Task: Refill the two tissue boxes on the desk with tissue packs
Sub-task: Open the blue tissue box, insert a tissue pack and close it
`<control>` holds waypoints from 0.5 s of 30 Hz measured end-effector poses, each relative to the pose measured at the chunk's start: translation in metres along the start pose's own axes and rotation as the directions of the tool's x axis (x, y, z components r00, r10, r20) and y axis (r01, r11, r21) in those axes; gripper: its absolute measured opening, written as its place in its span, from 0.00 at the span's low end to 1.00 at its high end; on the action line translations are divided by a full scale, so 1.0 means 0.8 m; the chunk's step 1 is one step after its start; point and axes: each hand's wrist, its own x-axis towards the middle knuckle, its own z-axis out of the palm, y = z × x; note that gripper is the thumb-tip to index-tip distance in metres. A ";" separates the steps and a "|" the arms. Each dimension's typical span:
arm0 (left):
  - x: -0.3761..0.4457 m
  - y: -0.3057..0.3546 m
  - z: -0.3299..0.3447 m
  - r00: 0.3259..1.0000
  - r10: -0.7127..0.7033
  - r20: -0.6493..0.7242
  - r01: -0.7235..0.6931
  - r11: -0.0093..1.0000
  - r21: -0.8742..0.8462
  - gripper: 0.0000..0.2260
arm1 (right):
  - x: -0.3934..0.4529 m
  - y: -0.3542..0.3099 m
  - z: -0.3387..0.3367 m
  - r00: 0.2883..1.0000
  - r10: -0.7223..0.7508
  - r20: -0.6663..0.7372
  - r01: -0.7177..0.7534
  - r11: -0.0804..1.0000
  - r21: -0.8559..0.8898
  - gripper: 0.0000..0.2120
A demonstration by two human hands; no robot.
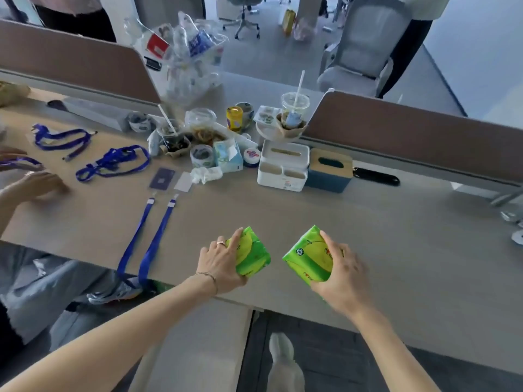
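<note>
I am looking down at a pale wood-grain desk [368,222] with both of my bare arms reaching forward. My left hand [219,264] is closed around a green tissue pack [253,256], fingers draped over its top and thumb tucked under the near side. My right hand [343,274] grips a second green tissue pack [307,257] the same way, palm over its right half. Both packs are soft, pillow-like plastic wrappers in bright lime green with a yellow curved band and small red and white printing that is too blurred to read. They sit near the front edge of the desk, close together but apart, each tilted with a corner pointing away from me; I cannot tell whether they rest on the surface or are lifted just above it.

Farther back stand two tissue boxes, touching side by side: a white box [283,168] with a slot in its lid and two open compartments along its front, and to its right a blue box [329,172] with a light wooden lid and a dark oval opening. Blue lanyards [113,164] lie to the left, near another person's hand [39,183].
</note>
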 end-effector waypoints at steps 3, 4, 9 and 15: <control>0.048 0.015 0.020 0.999 -0.054 0.009 0.054 0.999 0.008 0.55 | 0.051 0.028 0.007 0.999 -0.037 0.033 0.038 0.999 -0.027 0.52; 0.062 0.019 0.026 0.998 -0.069 0.008 0.069 0.998 0.013 0.56 | 0.069 0.036 0.010 0.998 -0.046 0.051 0.048 0.998 -0.039 0.52; 0.121 0.026 0.047 0.986 -0.168 -0.004 0.168 0.985 0.030 0.55 | 0.159 0.059 0.037 0.988 -0.115 0.107 0.124 0.989 -0.077 0.52; 0.155 0.017 0.059 0.961 -0.268 0.062 0.266 0.963 0.045 0.55 | 0.241 0.059 0.075 0.963 -0.237 0.130 0.247 0.967 -0.062 0.51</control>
